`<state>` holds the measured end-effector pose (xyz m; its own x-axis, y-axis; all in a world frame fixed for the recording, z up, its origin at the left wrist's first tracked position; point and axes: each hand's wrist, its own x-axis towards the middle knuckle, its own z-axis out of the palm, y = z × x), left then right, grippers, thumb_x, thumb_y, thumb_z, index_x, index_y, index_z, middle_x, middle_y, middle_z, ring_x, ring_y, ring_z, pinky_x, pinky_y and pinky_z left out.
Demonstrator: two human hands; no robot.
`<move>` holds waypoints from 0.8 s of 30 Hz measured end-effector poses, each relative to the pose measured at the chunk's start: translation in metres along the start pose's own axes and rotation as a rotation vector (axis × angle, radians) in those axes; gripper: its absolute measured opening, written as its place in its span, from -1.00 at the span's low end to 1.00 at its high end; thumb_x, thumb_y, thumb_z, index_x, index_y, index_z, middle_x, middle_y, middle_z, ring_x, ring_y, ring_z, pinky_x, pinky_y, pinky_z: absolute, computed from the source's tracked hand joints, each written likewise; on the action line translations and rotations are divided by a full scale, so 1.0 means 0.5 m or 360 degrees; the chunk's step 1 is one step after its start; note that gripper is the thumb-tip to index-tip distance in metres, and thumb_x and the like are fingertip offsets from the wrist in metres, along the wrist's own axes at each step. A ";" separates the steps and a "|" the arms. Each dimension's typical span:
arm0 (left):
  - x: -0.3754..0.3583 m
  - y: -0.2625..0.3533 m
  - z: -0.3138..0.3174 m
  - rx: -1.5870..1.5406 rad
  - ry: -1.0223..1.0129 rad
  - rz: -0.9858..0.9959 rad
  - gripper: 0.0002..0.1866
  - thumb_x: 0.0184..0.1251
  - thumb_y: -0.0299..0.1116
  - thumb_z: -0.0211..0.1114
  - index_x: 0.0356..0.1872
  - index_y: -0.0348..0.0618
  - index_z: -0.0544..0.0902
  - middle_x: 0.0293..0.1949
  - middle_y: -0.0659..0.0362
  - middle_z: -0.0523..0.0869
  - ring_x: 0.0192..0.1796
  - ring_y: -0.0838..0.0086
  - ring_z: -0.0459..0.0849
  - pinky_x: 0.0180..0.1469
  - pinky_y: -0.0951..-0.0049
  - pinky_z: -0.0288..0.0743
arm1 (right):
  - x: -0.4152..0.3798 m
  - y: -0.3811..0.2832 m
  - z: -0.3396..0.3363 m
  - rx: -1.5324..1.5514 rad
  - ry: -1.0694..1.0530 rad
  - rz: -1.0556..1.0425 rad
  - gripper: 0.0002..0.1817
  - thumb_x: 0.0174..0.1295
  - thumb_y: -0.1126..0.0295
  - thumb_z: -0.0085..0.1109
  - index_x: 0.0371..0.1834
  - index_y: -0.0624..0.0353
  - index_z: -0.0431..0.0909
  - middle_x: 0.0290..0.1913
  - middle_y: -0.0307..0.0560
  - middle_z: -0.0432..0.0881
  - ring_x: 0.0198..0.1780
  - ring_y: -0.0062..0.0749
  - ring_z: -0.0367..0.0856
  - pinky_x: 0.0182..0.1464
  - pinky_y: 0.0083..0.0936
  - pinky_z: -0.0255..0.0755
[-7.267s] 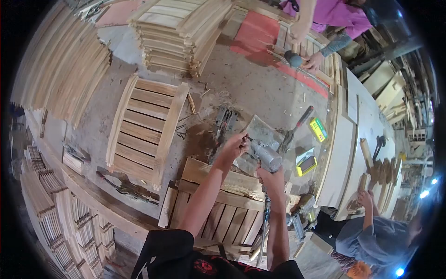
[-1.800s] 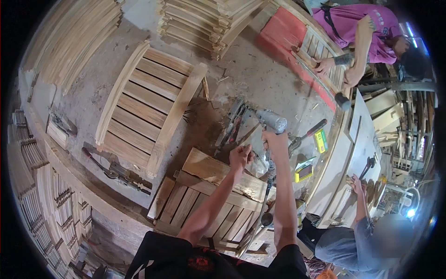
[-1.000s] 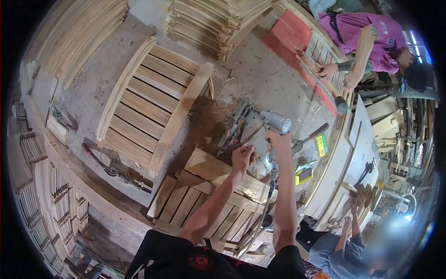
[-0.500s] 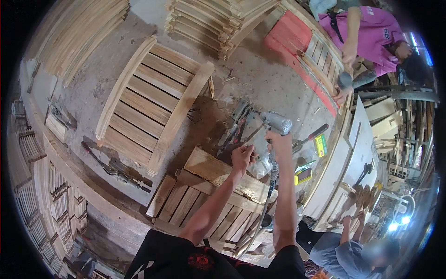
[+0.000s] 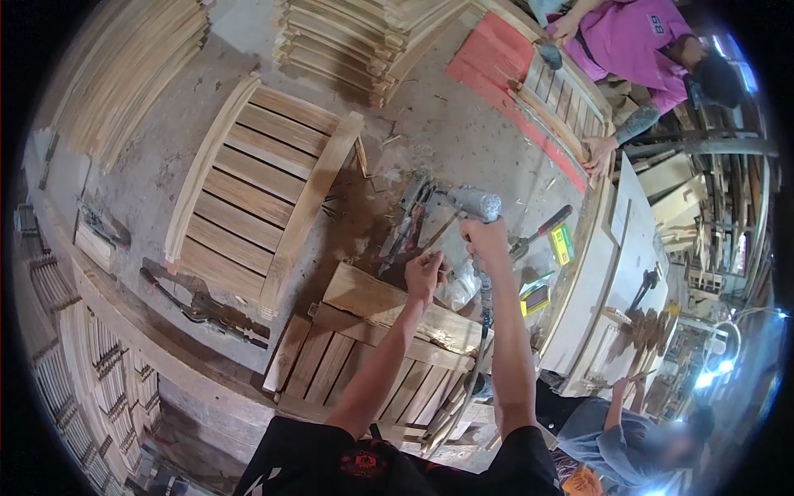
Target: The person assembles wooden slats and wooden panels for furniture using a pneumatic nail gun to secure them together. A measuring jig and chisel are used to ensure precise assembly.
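My right hand [image 5: 485,241] grips a grey, tape-wrapped drill [image 5: 475,201] by its handle, with the body pointing left. A hose or cord [image 5: 475,364] runs from the handle down toward me. Just lower left of the drill, my left hand [image 5: 426,273] is closed with its fingertips pinched; what they hold is too small to make out. Under my forearms lies a slatted wooden panel [image 5: 343,364] with a thick wooden board [image 5: 389,306] along its far side. Behind my left hand are dark metal clamps [image 5: 407,223].
A second slatted panel [image 5: 256,182] lies to the left, near a toggle clamp [image 5: 203,310]. Stacked wooden strips [image 5: 141,74] stand at the back. Yellow-green boxes [image 5: 562,244] and pliers [image 5: 542,231] lie at right. One co-worker in pink [image 5: 628,41] and another in grey [image 5: 608,438] work nearby.
The view has shifted slightly. The co-worker in pink has drawn one hand and a dark mallet-like head back from the panel's near end. My hands keep nearly the same pose.
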<state>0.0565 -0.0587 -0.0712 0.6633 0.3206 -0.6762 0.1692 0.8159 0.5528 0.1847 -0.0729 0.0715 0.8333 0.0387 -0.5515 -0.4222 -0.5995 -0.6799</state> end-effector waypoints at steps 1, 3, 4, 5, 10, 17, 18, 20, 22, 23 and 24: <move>0.002 -0.001 0.001 0.0006 0.0004 0.0007 -0.71 0.40 -0.25 0.34 -0.48 -0.22 0.62 -0.53 0.12 0.75 -0.72 0.63 0.51 -0.69 0.58 0.26 | -0.004 -0.006 0.001 -0.0005 0.0001 -0.0013 -0.87 -0.13 0.51 0.23 -0.65 0.19 0.44 -0.67 -0.24 0.41 -0.74 -0.54 0.29 -0.69 -0.43 0.19; -0.001 0.001 0.005 0.0126 0.0029 0.0029 -0.71 0.43 -0.26 0.32 -0.46 -0.23 0.62 -0.52 0.13 0.74 -0.71 0.64 0.50 -0.69 0.59 0.26 | -0.004 -0.007 0.000 -0.0017 -0.0001 -0.0027 -0.86 -0.13 0.51 0.22 -0.67 0.19 0.42 -0.67 -0.24 0.41 -0.73 -0.54 0.29 -0.70 -0.43 0.18; -0.003 0.005 0.006 0.0187 0.0045 0.0042 -0.72 0.44 -0.26 0.30 -0.44 -0.23 0.63 -0.52 0.13 0.74 -0.71 0.65 0.49 -0.69 0.60 0.26 | -0.003 -0.008 0.002 -0.0021 -0.0006 -0.0035 -0.85 -0.13 0.51 0.22 -0.68 0.18 0.41 -0.67 -0.23 0.41 -0.73 -0.54 0.29 -0.70 -0.43 0.18; -0.006 0.009 0.009 0.0237 0.0055 0.0082 -0.72 0.44 -0.26 0.30 -0.43 -0.25 0.63 -0.52 0.14 0.74 -0.70 0.65 0.50 -0.69 0.59 0.27 | -0.003 -0.010 0.003 -0.0042 -0.0009 -0.0037 -0.85 -0.13 0.51 0.22 -0.68 0.19 0.41 -0.68 -0.24 0.41 -0.73 -0.54 0.29 -0.69 -0.43 0.18; -0.018 0.014 0.015 0.0427 0.0084 0.0329 -0.69 0.41 -0.26 0.31 -0.45 -0.31 0.65 -0.56 0.13 0.75 -0.72 0.59 0.57 -0.68 0.52 0.38 | -0.004 -0.019 0.003 -0.0094 -0.0030 -0.0001 -0.85 -0.12 0.51 0.20 -0.69 0.19 0.40 -0.68 -0.24 0.40 -0.73 -0.53 0.28 -0.69 -0.44 0.19; -0.022 0.003 0.016 0.0623 0.0113 0.0397 -0.69 0.43 -0.28 0.29 -0.44 -0.33 0.65 -0.58 0.16 0.72 -0.70 0.62 0.56 -0.67 0.54 0.39 | 0.015 -0.007 -0.003 -0.0102 -0.0054 0.0036 -0.86 -0.09 0.50 0.20 -0.67 0.18 0.42 -0.66 -0.22 0.42 -0.73 -0.54 0.30 -0.70 -0.43 0.22; -0.021 0.003 0.016 0.0627 0.0110 0.0419 -0.69 0.43 -0.28 0.29 -0.45 -0.32 0.65 -0.59 0.16 0.72 -0.70 0.61 0.56 -0.67 0.54 0.39 | 0.017 -0.007 -0.005 -0.0073 -0.0065 0.0064 -0.86 -0.09 0.50 0.21 -0.66 0.18 0.43 -0.66 -0.22 0.43 -0.73 -0.54 0.31 -0.70 -0.44 0.22; -0.018 0.002 0.013 0.0642 0.0104 0.0444 -0.69 0.42 -0.27 0.29 -0.45 -0.32 0.65 -0.60 0.17 0.71 -0.71 0.61 0.57 -0.67 0.53 0.40 | 0.018 -0.008 -0.010 -0.0045 -0.0098 0.0069 -0.87 -0.08 0.50 0.22 -0.63 0.18 0.44 -0.65 -0.23 0.43 -0.73 -0.54 0.31 -0.70 -0.44 0.23; -0.017 0.002 0.013 0.0662 0.0092 0.0449 -0.69 0.42 -0.27 0.30 -0.46 -0.31 0.65 -0.60 0.18 0.71 -0.71 0.61 0.57 -0.67 0.53 0.40 | 0.007 -0.016 -0.022 -0.0049 -0.0135 0.0027 -0.87 -0.08 0.49 0.23 -0.61 0.18 0.45 -0.64 -0.23 0.43 -0.73 -0.53 0.32 -0.70 -0.44 0.24; -0.017 0.001 0.014 0.0678 0.0095 0.0445 -0.69 0.42 -0.26 0.30 -0.46 -0.31 0.65 -0.60 0.18 0.72 -0.71 0.61 0.57 -0.67 0.53 0.40 | 0.007 -0.016 -0.027 -0.0015 -0.0147 0.0033 -0.89 -0.11 0.50 0.24 -0.60 0.19 0.47 -0.64 -0.23 0.44 -0.72 -0.52 0.33 -0.69 -0.44 0.25; -0.017 0.002 0.014 0.0694 0.0099 0.0441 -0.69 0.41 -0.26 0.30 -0.46 -0.31 0.65 -0.60 0.18 0.72 -0.71 0.61 0.57 -0.67 0.53 0.40 | 0.007 -0.017 -0.031 0.0020 -0.0159 0.0037 -0.90 -0.13 0.51 0.24 -0.59 0.21 0.49 -0.63 -0.22 0.45 -0.72 -0.51 0.34 -0.68 -0.43 0.26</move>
<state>0.0561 -0.0641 -0.0614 0.6840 0.5351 -0.4958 0.2900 0.4242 0.8579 0.1967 -0.0799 0.0828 0.7836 0.1048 -0.6124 -0.4460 -0.5913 -0.6719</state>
